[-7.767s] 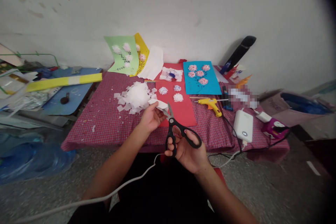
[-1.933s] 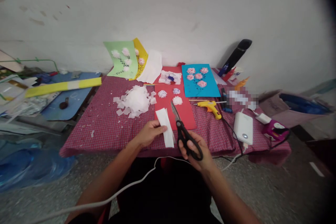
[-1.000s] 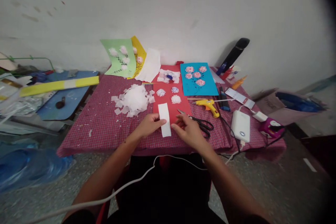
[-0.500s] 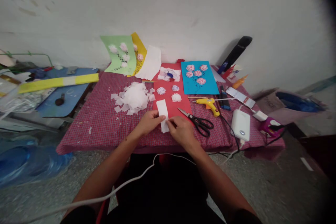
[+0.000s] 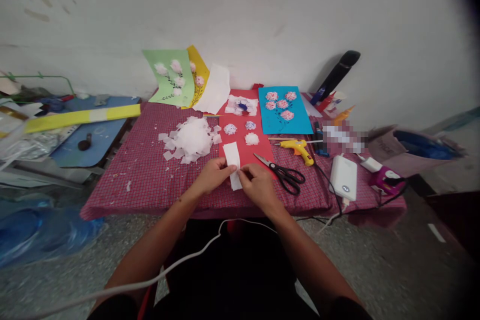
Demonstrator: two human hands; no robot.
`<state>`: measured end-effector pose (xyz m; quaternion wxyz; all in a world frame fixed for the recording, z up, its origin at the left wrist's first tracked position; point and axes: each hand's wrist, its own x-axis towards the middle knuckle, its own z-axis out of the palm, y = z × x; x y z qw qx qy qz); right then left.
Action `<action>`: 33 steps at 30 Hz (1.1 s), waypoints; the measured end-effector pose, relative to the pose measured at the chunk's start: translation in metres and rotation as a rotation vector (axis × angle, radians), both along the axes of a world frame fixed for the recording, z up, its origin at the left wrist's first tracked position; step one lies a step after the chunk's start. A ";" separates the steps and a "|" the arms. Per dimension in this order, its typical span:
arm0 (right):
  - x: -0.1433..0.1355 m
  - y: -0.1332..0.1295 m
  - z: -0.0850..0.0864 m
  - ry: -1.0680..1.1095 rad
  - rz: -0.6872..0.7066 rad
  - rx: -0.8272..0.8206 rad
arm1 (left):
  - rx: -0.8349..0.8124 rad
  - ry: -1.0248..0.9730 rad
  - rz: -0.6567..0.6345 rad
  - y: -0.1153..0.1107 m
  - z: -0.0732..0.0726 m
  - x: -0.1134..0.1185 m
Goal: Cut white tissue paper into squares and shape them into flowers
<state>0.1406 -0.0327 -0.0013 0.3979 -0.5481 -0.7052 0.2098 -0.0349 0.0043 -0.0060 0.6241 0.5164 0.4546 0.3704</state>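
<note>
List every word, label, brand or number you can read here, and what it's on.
None can be read for certain.
Pinkish container: faint letters, too blurred.
White power bank: display mark, too small.
Green sheet: tiny marks near the lower right, too small.
Pixelated patch: nothing legible.

wht strip [image 5: 231, 153] | red sht [image 5: 245, 154] | chk'd red cloth [image 5: 138, 175] | blk-hndl scissors [image 5: 278, 169]

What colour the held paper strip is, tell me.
White: the paper strip shows best in the head view.

Pale, marked wall [image 5: 240, 20] behind a cloth-covered table [image 5: 142, 175], speckled grey floor [image 5: 116, 240].
</note>
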 end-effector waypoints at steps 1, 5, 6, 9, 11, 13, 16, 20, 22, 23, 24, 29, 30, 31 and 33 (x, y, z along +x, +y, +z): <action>-0.001 0.001 0.000 0.049 0.004 -0.040 | -0.001 0.000 0.001 0.000 0.001 0.000; -0.002 0.005 -0.003 0.269 0.004 -0.213 | -0.023 -0.034 0.007 -0.002 0.005 0.001; -0.001 0.006 -0.004 0.304 -0.006 -0.240 | -0.035 -0.045 0.021 -0.001 0.006 0.001; 0.007 0.010 -0.006 0.382 -0.051 -0.269 | -0.082 -0.073 0.082 0.000 0.005 -0.001; 0.015 0.014 -0.007 0.448 -0.068 -0.274 | -0.103 -0.075 0.121 0.003 0.004 -0.002; 0.022 0.018 -0.007 0.544 -0.066 -0.305 | -0.082 -0.063 0.164 0.006 0.003 -0.004; 0.028 0.021 -0.004 0.734 -0.093 -0.361 | -0.028 -0.050 0.228 0.008 0.004 -0.004; 0.024 0.019 0.007 0.990 -0.021 -0.501 | -0.122 -0.212 0.133 -0.002 0.010 0.004; 0.019 0.015 0.010 1.053 0.080 -0.629 | -0.212 -0.421 -0.044 -0.009 0.012 0.012; 0.017 0.013 0.010 1.064 0.100 -0.660 | -0.223 -0.501 -0.085 -0.012 0.013 0.017; 0.014 0.011 0.009 1.059 0.099 -0.658 | -0.217 -0.552 -0.065 -0.015 0.013 0.020; 0.011 0.004 0.000 0.916 0.015 -0.501 | -0.121 -0.518 0.124 -0.019 0.008 0.028; 0.011 0.003 -0.001 0.904 0.015 -0.491 | -0.109 -0.503 0.131 -0.019 0.007 0.027; 0.011 0.002 -0.001 0.903 0.015 -0.485 | -0.106 -0.494 0.141 -0.020 0.006 0.027; 0.011 0.000 -0.001 0.916 0.015 -0.476 | -0.111 -0.487 0.165 -0.020 0.004 0.026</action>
